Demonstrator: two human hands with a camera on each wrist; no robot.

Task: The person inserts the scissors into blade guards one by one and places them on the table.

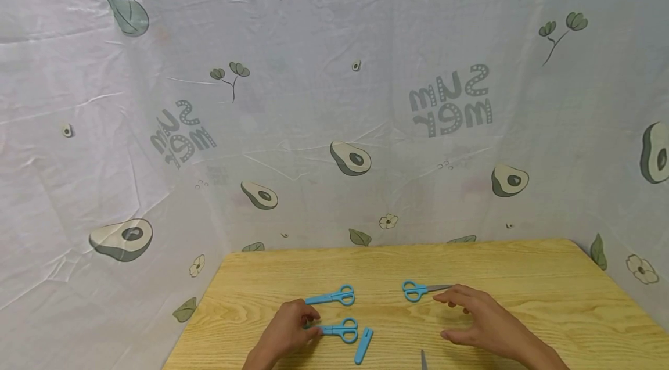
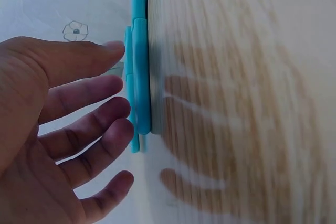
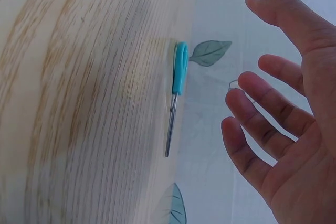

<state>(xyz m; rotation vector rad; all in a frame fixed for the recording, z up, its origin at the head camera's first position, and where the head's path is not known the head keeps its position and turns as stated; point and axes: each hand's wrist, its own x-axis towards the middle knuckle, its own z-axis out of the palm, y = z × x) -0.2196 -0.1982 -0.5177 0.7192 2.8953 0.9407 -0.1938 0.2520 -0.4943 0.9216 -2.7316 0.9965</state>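
Observation:
My left hand (image 1: 287,329) is by the covered blade end of a pair of blue scissors (image 1: 345,330), its fingers loosely bent. In the left wrist view the thumb and fingertips are right beside the blue plastic cover (image 2: 142,82), not wrapped round it. Just beyond lies a second pair of covered blue scissors (image 1: 342,295). My right hand (image 1: 486,320) hovers over the table with fingers spread and holds nothing. Nearest to it are blue-handled scissors (image 1: 414,291) with bare metal blades, also seen in the right wrist view (image 3: 179,72).
A loose blue blade cover (image 1: 363,347) lies right of the nearer covered scissors. At the bottom edge of the head view a pointed metal blade tip (image 1: 424,360) shows, the rest cut off. Behind the wooden table (image 1: 387,262) hangs a printed plastic sheet (image 1: 313,114).

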